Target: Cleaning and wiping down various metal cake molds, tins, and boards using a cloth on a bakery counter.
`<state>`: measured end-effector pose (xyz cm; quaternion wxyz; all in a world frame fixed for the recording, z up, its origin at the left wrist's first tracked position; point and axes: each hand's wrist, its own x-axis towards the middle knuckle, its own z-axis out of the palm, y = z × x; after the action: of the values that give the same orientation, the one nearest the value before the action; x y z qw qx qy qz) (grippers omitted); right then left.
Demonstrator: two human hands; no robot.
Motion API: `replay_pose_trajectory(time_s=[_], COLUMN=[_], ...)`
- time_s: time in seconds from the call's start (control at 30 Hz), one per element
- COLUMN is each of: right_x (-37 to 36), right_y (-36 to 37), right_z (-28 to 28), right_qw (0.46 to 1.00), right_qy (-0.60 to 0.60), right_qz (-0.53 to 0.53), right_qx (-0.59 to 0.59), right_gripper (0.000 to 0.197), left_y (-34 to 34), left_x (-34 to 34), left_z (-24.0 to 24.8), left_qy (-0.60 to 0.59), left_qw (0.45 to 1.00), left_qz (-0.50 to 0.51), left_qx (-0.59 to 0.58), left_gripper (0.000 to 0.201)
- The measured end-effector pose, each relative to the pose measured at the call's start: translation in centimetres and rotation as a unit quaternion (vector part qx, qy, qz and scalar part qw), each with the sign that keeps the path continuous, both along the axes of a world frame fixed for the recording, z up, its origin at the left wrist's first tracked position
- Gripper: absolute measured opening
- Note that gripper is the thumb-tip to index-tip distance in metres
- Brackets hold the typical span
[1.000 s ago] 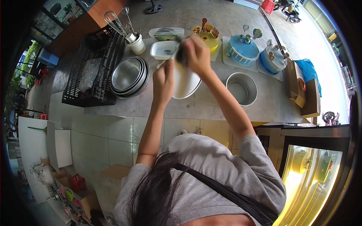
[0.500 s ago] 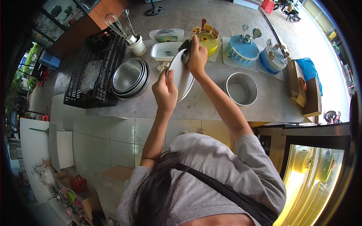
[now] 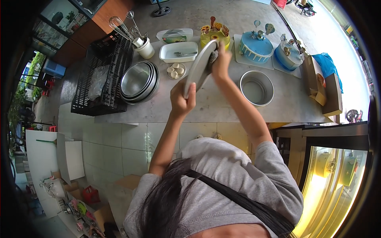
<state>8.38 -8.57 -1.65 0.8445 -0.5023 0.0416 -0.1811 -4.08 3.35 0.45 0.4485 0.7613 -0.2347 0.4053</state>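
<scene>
A round, pale disc like a plate or shallow pan [image 3: 198, 68] is held up on its edge above the table, tilted, its broad face turned partly left. My left hand [image 3: 183, 98] grips its lower rim, thumb on the near side. A dark grey cloth or scouring pad [image 3: 213, 58] is pressed against the disc's right side near the top, under my right hand [image 3: 222, 63], whose fingers are slightly blurred and closed over it. Left of the disc, a small dish of pale round pieces [image 3: 176, 71] lies below a white tray [image 3: 168, 52] with a spoon in it.
Stacked metal bowls [image 3: 137, 81] and a black crate [image 3: 101, 77] stand at left, beside a cup of whisks [image 3: 145, 49]. A round metal tin [image 3: 256, 88] sits to the right. Decorated yellow [image 3: 214, 39] and blue cakes [image 3: 256, 49] stand behind, cardboard boxes [image 3: 329, 97] at far right.
The disc has turned and tilted, and both hands have shifted right with it. The cloth has moved from its top rim to its right side. The dish of pale pieces now shows fully.
</scene>
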Motion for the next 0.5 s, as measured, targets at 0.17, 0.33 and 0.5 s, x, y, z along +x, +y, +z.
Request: replay_pose_trajectory(time_s=[0.17, 0.33, 0.5], right_x=[-3.2, -5.1, -3.1], right_y=[-1.0, 0.1, -0.2], right_z=[6.5, 7.0, 5.3], right_qw=[0.734, 0.797, 0.999], right_qy=[-0.398, -0.366, -0.031], right_qz=[-0.194, -0.183, 0.014], right_qx=[-0.516, -0.444, -0.030], right_gripper=[0.029, 0.027, 0.034], left_y=[0.9, 0.8, -0.6], left_x=[0.4, -0.5, -1.7], left_z=[3.5, 3.9, 5.3], left_qy=[0.281, 0.162, 0.034], left_qw=[0.957, 0.986, 0.990], left_qz=[-0.066, 0.014, 0.100], left_qx=[-0.038, 0.044, -0.090], left_gripper=[0.019, 0.018, 0.021])
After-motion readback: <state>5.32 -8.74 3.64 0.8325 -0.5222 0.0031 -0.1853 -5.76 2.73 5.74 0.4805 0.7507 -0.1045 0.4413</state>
